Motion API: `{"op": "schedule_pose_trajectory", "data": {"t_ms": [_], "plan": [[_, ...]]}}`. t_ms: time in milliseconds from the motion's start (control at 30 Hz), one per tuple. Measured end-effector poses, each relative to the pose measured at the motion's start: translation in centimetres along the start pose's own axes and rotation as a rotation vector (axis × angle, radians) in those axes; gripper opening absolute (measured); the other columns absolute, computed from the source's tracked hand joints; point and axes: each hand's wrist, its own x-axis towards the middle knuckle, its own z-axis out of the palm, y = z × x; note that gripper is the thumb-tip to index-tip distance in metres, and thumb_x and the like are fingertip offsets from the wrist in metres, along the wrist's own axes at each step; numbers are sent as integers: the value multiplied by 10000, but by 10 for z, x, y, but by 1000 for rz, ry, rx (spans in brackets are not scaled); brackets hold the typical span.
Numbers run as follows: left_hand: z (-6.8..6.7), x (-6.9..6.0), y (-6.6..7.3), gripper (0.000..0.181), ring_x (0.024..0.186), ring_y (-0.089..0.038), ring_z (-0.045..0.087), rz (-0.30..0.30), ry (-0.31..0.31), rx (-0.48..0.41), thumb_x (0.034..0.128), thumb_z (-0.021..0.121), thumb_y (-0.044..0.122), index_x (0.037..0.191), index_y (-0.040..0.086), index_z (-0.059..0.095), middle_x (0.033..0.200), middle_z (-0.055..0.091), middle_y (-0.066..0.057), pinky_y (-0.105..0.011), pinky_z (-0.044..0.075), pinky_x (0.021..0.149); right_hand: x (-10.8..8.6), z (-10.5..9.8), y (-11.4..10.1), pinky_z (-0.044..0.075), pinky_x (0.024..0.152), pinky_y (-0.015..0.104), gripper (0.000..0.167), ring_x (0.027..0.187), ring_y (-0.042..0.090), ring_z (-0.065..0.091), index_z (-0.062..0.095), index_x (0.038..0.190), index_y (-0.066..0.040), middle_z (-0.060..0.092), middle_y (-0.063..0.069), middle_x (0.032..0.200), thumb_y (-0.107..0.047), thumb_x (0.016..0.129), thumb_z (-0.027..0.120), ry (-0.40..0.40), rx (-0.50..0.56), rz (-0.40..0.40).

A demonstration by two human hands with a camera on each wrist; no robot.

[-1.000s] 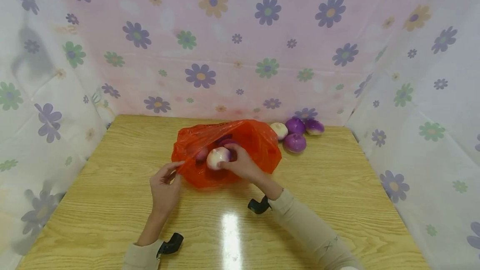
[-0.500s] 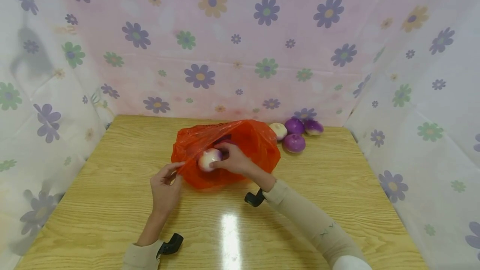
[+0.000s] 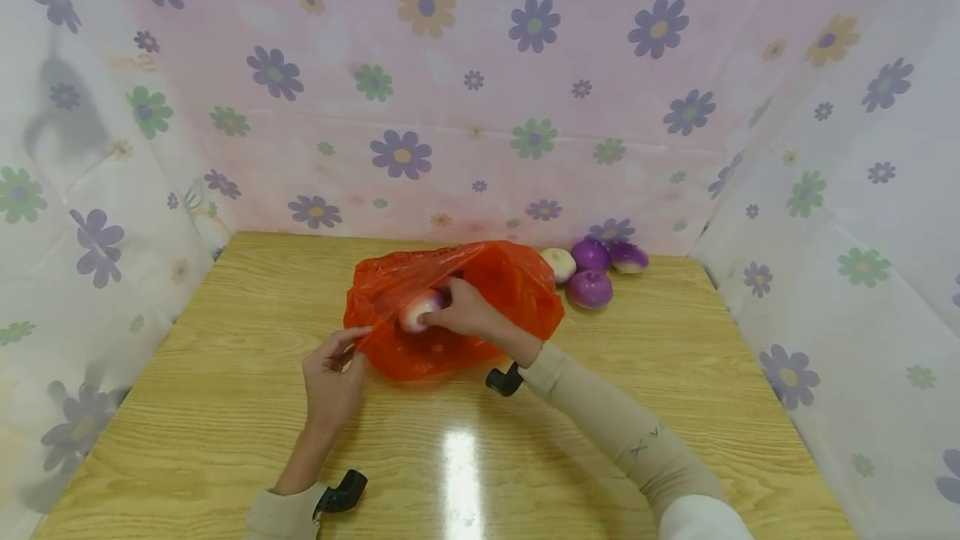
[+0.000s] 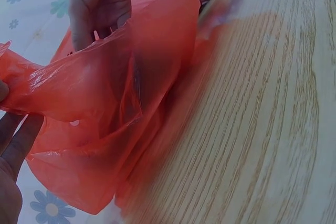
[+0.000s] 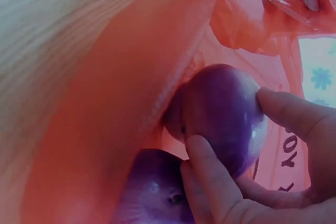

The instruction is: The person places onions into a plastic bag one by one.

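A red plastic bag [image 3: 525,273] lies on the table with its mouth facing the person. The left hand [image 3: 332,390] pinches the bag's edge at the near left. Inside the mouth, the right hand [image 3: 476,315] grips a white and purple onion-like bulb [image 3: 420,312]. In the right wrist view, thumb and fingers of the right hand [image 5: 283,166] hold that bulb [image 5: 226,114], with another purple bulb [image 5: 155,192] beneath it in the bag. The left wrist view has the bag [image 4: 152,61] between the left hand's fingers [image 4: 23,140].
Several more bulbs, purple [image 3: 591,289] and white [image 3: 558,264], stand together on the wooden table [image 3: 637,373], just right of the bag. A flowered cloth [image 3: 465,115] hangs behind the table and along both sides.
The right hand has moved left and deeper into the bag with the bulb in its grip. The left hand keeps its pinch on the bag's edge.
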Motion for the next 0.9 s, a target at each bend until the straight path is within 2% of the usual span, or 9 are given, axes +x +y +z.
{"op": "schedule_pose_trajectory", "data": {"t_ms": [267,500,733,900], "plan": [[1,-1,-2,309,961,-5,690,9,2,-3,850,545,-248,1034,-83,731,1003,745,35,-122,548,811,2,-5,-8,490,1078,410,635,1156,238,581,509,1436,-83,611,75,1347,-241,891,795,-35,-69,28],[1,0,-1,316,962,-14,698,20,-4,-12,856,543,-248,1035,-72,735,1002,744,41,-137,556,815,6,1,-7,487,1076,407,627,1158,236,582,530,1423,-73,622,76,1331,-262,889,800,-42,-92,23],[1,-1,-2,295,959,1,694,22,0,-10,849,553,-250,1028,-92,725,999,747,33,-123,548,812,10,9,-5,471,1096,413,638,1198,250,587,525,1426,-72,617,90,1357,-270,885,800,27,-144,16],[0,0,0,288,961,-1,695,4,-1,3,859,553,-241,1033,-89,725,1009,743,49,-133,553,816,11,12,-5,499,1049,406,611,1176,274,608,552,1382,-30,641,128,1315,-277,880,799,64,-184,-8]]}}
